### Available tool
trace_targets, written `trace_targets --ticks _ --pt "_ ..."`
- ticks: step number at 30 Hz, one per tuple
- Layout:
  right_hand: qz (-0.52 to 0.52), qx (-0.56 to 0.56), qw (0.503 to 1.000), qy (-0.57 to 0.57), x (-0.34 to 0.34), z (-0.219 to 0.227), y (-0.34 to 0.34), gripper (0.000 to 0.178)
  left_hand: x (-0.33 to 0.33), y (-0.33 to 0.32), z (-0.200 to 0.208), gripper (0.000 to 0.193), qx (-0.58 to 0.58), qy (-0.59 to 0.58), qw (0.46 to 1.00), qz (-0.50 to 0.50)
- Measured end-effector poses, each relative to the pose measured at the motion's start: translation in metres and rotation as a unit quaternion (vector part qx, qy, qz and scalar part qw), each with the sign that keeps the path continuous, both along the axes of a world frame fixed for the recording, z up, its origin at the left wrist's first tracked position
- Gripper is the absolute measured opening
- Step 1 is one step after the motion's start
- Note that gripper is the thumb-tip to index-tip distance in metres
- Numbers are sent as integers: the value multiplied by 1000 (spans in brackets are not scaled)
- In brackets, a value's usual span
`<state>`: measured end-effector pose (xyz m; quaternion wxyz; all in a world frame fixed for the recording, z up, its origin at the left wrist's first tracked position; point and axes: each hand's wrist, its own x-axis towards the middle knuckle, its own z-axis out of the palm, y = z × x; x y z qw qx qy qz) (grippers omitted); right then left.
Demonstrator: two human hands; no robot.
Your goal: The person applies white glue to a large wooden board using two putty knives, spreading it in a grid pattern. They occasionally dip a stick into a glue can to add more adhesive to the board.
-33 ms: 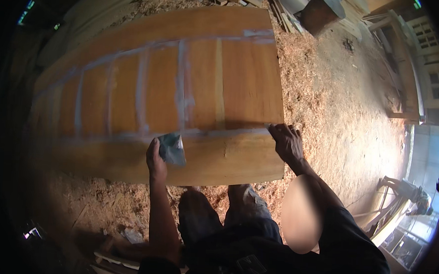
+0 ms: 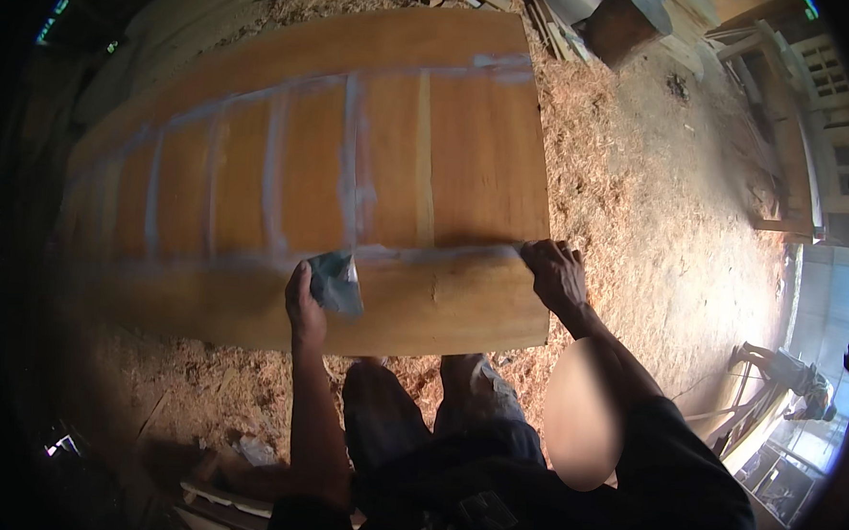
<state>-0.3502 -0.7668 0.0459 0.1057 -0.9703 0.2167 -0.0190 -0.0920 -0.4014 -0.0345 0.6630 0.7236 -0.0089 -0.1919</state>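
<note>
A large wooden door panel [image 2: 487, 163] lies in front of me, with bands of bluish-grey filler [image 2: 274, 176] along its seams. My left hand [image 2: 304, 307] grips a small dark green, bent sheet [image 2: 335, 281] by its left side, over the near rail. Its right edge looks pale and shiny. At the panel's right edge, my right hand [image 2: 558, 277] is closed, fingertips down at the end of the near filler band. Whatever its fingers pinch is too small and hidden to name.
Wood shavings [image 2: 593, 159] cover the floor around the panel. A dark bucket-like container [image 2: 624, 26] and wood offcuts [image 2: 552, 32] lie beyond the far right corner. At right, another person [image 2: 789, 370] bends over some timber. Wooden frames [image 2: 786, 140] lean farther back.
Both hands keep almost the same places. A small pale tip seen earlier at my right fingertips is now harder to see. The view has shifted very slightly.
</note>
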Motion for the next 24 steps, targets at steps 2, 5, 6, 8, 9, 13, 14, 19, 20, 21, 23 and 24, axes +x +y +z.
trace_targets --ticks 2,5,6,8,9,13,14,19,20,21,23,24 --pt "47 -5 999 23 -3 0 -13 41 -2 -17 0 50 74 -132 988 -23" --pt "64 26 997 43 -8 -2 -25 37 -25 -23 9 49 139 -200 969 -38" --pt "51 36 997 40 -7 -4 -30 35 -27 -24 10 48 71 -85 994 -9" --pt "13 10 999 -52 -9 -7 -29 31 -31 -20 14 48 -76 61 995 16" --pt "30 13 999 -30 -10 -7 -28 32 -34 -16 15 49 -5 56 998 18" --pt "52 69 995 52 -14 3 -25 31 -36 5 17 53 219 -194 955 -40" --pt "33 117 990 70 -14 8 -28 29 -34 8 16 53 214 -155 964 -27" --pt "-109 135 985 -19 12 17 -57 22 -40 17 24 58 -243 228 935 117" --pt "-125 129 983 23 23 13 -58 21 -43 18 27 59 -220 237 937 133" --pt "-124 143 979 77 33 9 -54 22 -46 17 29 60 -190 235 942 147" --pt "-136 122 973 141 53 -4 -24 24 -53 19 33 61 -251 232 933 112" --pt "-144 125 969 157 69 -12 -10 30 -58 19 34 62 -274 228 928 110"
